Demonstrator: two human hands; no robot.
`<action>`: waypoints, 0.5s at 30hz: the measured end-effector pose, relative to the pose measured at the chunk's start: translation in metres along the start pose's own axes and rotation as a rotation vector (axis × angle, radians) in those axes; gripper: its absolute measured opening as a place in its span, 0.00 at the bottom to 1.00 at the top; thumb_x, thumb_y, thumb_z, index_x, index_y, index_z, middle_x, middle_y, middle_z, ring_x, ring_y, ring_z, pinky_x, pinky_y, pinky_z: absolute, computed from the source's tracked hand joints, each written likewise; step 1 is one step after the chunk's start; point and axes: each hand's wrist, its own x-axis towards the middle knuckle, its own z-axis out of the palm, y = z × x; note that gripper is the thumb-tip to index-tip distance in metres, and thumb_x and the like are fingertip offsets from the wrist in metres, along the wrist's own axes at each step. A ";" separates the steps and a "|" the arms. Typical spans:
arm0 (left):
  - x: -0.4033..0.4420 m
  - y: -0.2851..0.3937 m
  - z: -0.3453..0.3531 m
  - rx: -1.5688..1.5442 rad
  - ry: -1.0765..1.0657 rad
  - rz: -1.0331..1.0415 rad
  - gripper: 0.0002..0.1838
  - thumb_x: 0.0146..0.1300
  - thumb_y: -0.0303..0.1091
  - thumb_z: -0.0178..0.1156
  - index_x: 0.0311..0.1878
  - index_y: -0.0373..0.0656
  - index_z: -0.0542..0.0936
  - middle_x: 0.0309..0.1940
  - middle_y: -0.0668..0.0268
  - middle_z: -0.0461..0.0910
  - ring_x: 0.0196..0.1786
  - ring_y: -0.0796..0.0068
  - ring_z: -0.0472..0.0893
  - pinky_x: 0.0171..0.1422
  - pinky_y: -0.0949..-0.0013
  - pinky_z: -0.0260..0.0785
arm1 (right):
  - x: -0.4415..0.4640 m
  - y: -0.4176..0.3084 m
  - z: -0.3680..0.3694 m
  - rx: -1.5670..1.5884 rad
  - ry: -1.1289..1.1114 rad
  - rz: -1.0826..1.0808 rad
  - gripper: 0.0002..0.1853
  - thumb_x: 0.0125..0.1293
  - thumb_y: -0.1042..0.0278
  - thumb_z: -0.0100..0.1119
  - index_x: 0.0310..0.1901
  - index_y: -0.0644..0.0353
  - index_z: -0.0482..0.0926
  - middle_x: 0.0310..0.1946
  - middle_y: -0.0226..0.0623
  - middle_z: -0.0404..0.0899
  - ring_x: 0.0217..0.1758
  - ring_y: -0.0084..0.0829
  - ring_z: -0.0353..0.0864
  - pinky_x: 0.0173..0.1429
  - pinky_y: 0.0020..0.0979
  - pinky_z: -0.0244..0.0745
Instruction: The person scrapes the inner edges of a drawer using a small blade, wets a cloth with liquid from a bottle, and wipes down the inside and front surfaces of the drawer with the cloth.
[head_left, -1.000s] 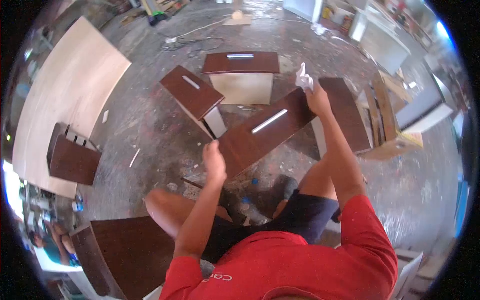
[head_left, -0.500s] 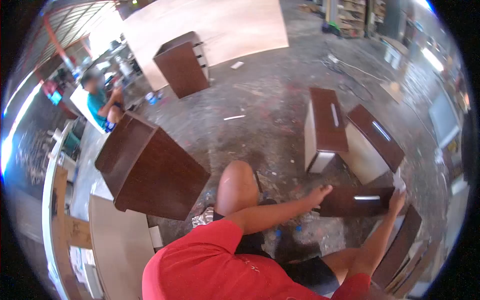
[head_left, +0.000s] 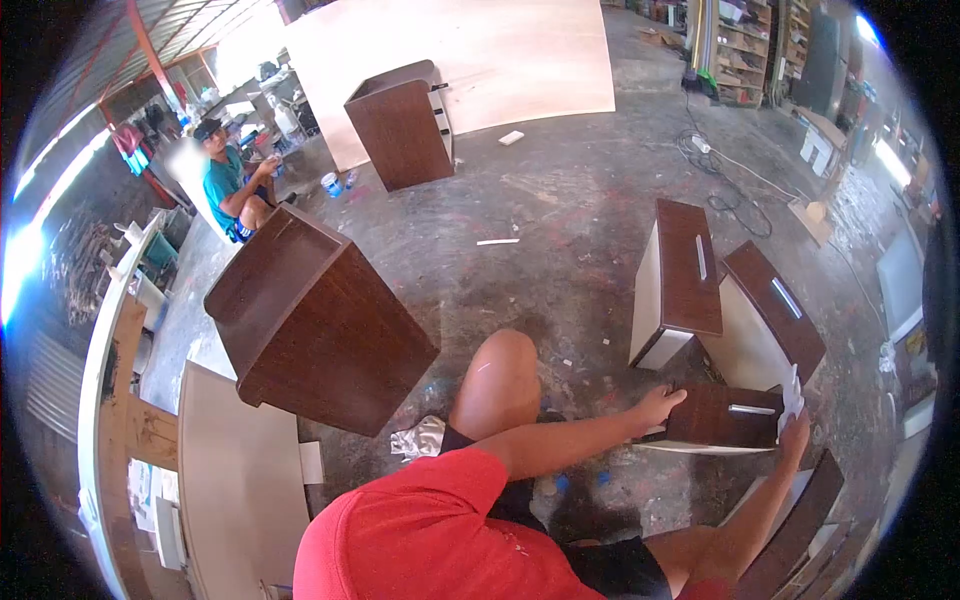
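Observation:
My left hand grips the left end of a drawer low over the floor. Its dark brown front with a silver handle faces up, and a strip of pale side shows below. At the right end, my right hand is closed on a crumpled white cloth against the drawer's edge; its fingers are partly hidden. Just beyond stand two similar drawers, one upright drawer and one angled drawer, both with brown fronts and pale sides.
A brown cabinet stands left of my knee, another cabinet farther back by a large pale board. A person sits at the left. Brown panels lie at my right; a cable crosses the floor.
The held drawer has tilted, and its pale side now shows along the lower edge. Both hands stay at its ends. My view has shifted, so the surroundings sit differently in the frame.

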 end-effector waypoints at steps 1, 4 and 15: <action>0.002 -0.006 0.001 -0.062 0.037 0.006 0.32 0.79 0.63 0.59 0.67 0.43 0.76 0.58 0.61 0.82 0.59 0.65 0.81 0.63 0.53 0.75 | 0.000 0.000 -0.001 -0.072 -0.041 -0.024 0.28 0.75 0.73 0.49 0.76 0.62 0.72 0.64 0.60 0.83 0.71 0.58 0.81 0.73 0.51 0.75; -0.005 -0.005 0.007 -0.155 0.093 0.012 0.27 0.80 0.61 0.59 0.61 0.45 0.80 0.46 0.66 0.82 0.47 0.70 0.81 0.52 0.60 0.76 | -0.027 -0.053 -0.027 0.175 -0.119 -0.083 0.25 0.75 0.72 0.55 0.71 0.70 0.75 0.61 0.64 0.83 0.67 0.63 0.82 0.71 0.55 0.74; 0.015 -0.037 0.003 0.014 0.114 0.012 0.24 0.79 0.60 0.61 0.48 0.44 0.79 0.34 0.68 0.78 0.33 0.76 0.78 0.33 0.63 0.75 | -0.059 -0.108 -0.068 0.248 -0.206 -0.035 0.23 0.74 0.73 0.58 0.69 0.66 0.78 0.58 0.55 0.87 0.64 0.54 0.86 0.67 0.49 0.78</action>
